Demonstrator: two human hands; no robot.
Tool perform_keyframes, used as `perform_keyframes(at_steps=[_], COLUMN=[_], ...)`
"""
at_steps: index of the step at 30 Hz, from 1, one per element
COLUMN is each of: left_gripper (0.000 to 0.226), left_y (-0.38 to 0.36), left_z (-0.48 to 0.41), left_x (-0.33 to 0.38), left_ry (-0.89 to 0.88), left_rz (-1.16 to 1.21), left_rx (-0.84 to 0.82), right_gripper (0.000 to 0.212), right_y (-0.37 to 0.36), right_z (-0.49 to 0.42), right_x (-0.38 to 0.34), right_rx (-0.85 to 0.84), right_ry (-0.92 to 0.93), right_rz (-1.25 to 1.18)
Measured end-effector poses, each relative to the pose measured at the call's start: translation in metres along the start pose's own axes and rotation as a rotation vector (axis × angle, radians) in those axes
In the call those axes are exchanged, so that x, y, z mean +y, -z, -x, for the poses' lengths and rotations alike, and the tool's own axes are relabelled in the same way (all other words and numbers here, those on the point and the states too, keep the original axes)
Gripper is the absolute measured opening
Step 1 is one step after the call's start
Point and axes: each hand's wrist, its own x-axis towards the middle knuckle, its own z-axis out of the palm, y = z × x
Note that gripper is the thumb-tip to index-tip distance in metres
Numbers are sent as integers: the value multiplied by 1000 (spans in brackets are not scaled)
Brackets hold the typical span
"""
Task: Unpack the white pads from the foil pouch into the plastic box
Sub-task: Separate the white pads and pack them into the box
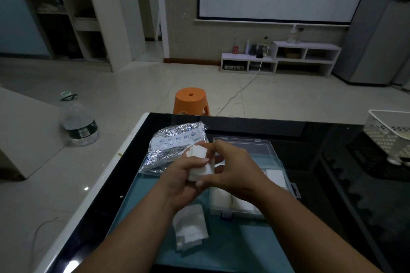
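Observation:
My left hand point(184, 178) and my right hand point(230, 168) together grip a stack of white pads point(200, 162) above the table's middle. The crinkled foil pouch point(170, 146) lies flat just behind and left of my hands. The clear plastic box point(273, 162) stands open under and to the right of my right hand, with white pads point(224, 200) lying in its compartments. A loose heap of white pads point(190, 226) lies on the blue mat point(137, 201) below my left wrist.
The black glass table point(332, 184) has a white edge on its left. A white perforated basket point(390, 133) stands at the far right. An orange stool point(190, 101) stands beyond the table, and a large water bottle point(78, 119) sits on the floor at left.

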Motion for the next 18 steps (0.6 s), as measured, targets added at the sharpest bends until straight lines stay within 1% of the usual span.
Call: perform_keyframes(at_steps=[2, 3, 5, 7, 8, 10, 13, 16, 18], left_gripper=[72, 75, 80, 75, 71, 65, 72, 74, 72], left_y=[2, 4, 3, -1, -3, -4, 1, 1, -2], left_z=[-1, -2, -2, 1, 2, 2, -2, -1, 1], left_x=[-1, -2, -1, 0, 0, 1, 0, -1, -1], left_ry=[-26, -41, -49, -30, -24, -20, -32, -19, -11], left_rz=[-100, -150, -186, -167, -153, -151, -232, -271, -266], left_rx=[22, 36, 36, -14, -35, -42, -10, 26, 40], right_gripper=[74, 76, 65, 54, 53, 55, 60, 55, 56], right_y=[2, 3, 3, 1, 1, 2, 8, 5, 3], right_z=[1, 1, 0, -1, -1, 0, 4, 4, 3], right_x=[-2, -3, -4, -1, -1, -2, -7, -7, -8], right_rx=[-25, -29, -16, -8, -5, -18, -62, -70, -59], right_ry=[43, 58, 66, 31, 19, 31, 86, 86, 79], right_rz=[64, 99, 136, 132, 118, 120, 179, 161, 142])
